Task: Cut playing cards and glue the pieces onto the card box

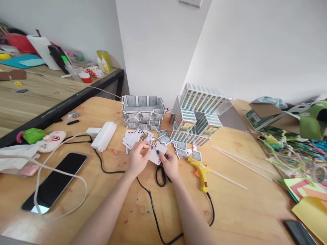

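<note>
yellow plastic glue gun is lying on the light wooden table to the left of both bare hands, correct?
Wrong side: the head view shows the yellow plastic glue gun lying on the light wooden table to the right of the bare left hand and bare right hand.

Counter (235, 214), left: dark-screened phone (57, 180), white cable (37, 190) lying across it. Farther back: white power strip (104, 136), green item (33, 135). Far-left table (48, 90): red-and-white tub (85, 78). Right edge: coloured paper (311, 216); dark device (301, 234) nearer.
</note>
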Demonstrator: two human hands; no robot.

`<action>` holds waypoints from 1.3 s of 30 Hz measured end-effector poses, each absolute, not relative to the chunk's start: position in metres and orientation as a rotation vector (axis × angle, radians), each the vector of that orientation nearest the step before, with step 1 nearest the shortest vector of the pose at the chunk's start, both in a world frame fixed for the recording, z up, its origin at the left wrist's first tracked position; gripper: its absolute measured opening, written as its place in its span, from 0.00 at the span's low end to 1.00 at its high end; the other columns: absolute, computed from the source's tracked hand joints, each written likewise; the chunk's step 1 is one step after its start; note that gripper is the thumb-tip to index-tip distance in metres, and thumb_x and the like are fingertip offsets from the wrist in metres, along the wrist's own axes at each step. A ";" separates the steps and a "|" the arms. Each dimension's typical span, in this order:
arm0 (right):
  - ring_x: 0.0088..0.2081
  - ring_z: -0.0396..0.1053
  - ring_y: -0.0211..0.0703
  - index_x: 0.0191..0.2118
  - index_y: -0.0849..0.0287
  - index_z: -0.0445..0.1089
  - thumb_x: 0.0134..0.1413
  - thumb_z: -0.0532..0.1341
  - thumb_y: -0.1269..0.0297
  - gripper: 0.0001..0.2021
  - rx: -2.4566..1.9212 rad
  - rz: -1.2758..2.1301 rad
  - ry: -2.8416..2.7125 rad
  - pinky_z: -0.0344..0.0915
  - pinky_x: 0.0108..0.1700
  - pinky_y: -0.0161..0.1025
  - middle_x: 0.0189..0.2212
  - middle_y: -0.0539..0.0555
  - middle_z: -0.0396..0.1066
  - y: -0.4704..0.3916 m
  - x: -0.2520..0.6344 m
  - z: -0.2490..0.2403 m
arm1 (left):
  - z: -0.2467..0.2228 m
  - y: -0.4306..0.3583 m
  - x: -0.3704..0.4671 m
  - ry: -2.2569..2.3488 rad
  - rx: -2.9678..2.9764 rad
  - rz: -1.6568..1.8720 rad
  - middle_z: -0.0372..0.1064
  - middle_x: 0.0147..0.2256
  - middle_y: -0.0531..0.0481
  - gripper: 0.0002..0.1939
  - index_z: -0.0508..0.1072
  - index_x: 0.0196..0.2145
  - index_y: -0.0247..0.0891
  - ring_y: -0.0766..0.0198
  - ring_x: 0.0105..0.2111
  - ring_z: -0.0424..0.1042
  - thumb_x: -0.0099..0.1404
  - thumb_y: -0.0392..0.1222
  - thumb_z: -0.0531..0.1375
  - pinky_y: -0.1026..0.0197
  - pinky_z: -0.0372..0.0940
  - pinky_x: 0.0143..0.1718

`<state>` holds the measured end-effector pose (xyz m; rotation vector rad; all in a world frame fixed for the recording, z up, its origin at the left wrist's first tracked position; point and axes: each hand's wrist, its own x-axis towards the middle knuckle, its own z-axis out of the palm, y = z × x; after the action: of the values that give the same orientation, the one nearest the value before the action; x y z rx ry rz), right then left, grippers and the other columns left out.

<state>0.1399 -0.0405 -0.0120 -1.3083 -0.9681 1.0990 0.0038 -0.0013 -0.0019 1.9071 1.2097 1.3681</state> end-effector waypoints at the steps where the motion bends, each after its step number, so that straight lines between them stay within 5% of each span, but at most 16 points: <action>1: 0.22 0.63 0.38 0.36 0.63 0.73 0.44 0.60 0.53 0.18 -1.301 1.110 -0.954 0.59 0.23 0.34 0.24 0.52 0.72 -0.040 0.140 -0.012 | -0.005 0.001 0.002 1.236 1.849 1.417 0.68 0.34 0.49 0.02 0.65 0.27 0.39 0.62 0.38 0.69 0.57 0.36 0.56 0.57 0.64 0.42; 16: 0.23 0.63 0.38 0.37 0.63 0.72 0.44 0.61 0.51 0.20 -1.291 1.143 -0.923 0.58 0.23 0.33 0.25 0.52 0.72 -0.040 0.141 -0.008 | -0.005 0.005 -0.003 1.497 1.583 1.330 0.71 0.31 0.50 0.08 0.68 0.29 0.38 0.65 0.29 0.68 0.56 0.46 0.57 0.62 0.63 0.31; 27: 0.19 0.59 0.34 0.33 0.62 0.72 0.44 0.61 0.51 0.18 -1.294 1.144 -0.919 0.54 0.20 0.32 0.21 0.49 0.68 -0.041 0.140 -0.004 | -0.001 0.007 -0.003 1.456 1.591 1.428 0.67 0.31 0.49 0.08 0.71 0.27 0.37 0.63 0.34 0.68 0.54 0.44 0.59 0.63 0.64 0.32; 39: 0.20 0.59 0.36 0.34 0.62 0.72 0.44 0.60 0.51 0.18 -1.326 1.128 -0.931 0.54 0.20 0.32 0.20 0.49 0.67 -0.041 0.140 -0.003 | -0.002 0.010 -0.001 1.324 1.108 1.320 0.68 0.22 0.51 0.12 0.69 0.27 0.35 0.64 0.25 0.69 0.54 0.48 0.59 0.63 0.64 0.27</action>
<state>0.1400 -0.0411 -0.0028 -1.3264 -0.9310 1.1285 -0.0009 0.0105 -0.0017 1.1084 1.3240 1.3197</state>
